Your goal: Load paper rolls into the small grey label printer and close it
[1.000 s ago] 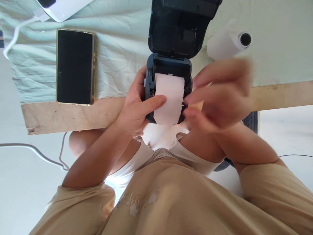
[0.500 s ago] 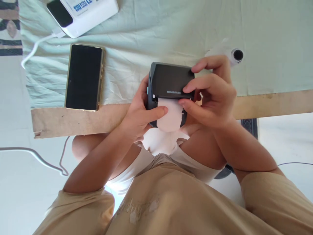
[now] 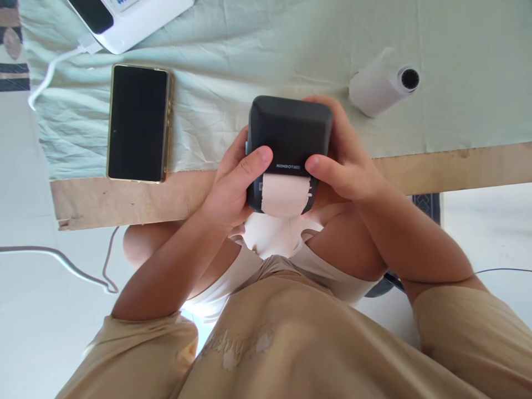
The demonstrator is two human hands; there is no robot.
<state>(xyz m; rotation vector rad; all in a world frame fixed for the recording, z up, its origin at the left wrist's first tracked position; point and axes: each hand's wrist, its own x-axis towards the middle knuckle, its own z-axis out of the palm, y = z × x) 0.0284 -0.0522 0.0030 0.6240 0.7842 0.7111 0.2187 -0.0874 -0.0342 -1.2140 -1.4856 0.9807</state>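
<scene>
A dark label printer (image 3: 291,133) marked NIIMBOT is held between both hands over the front edge of the table. My left hand (image 3: 235,183) grips its left side, thumb resting on the lid near the lower corner. Around the right side wraps my right hand (image 3: 343,149), its thumb on the lid's lower right corner and the other fingers mostly hidden behind. The lid lies down over the body. From under it hangs a strip of white label paper (image 3: 286,195) with a ragged right edge.
On the green cloth (image 3: 233,55) lie a phone (image 3: 138,123) at left and a white paper roll (image 3: 380,88) at right. A white device (image 3: 137,25) with a plugged-in cable (image 3: 52,69) is at the upper left. Bare wood (image 3: 137,199) forms the table's front edge.
The printer's lid has come down and now sits flush. My right hand has moved from the lid's edge to wrap the printer's right side; my left thumb has shifted from the paper onto the lid.
</scene>
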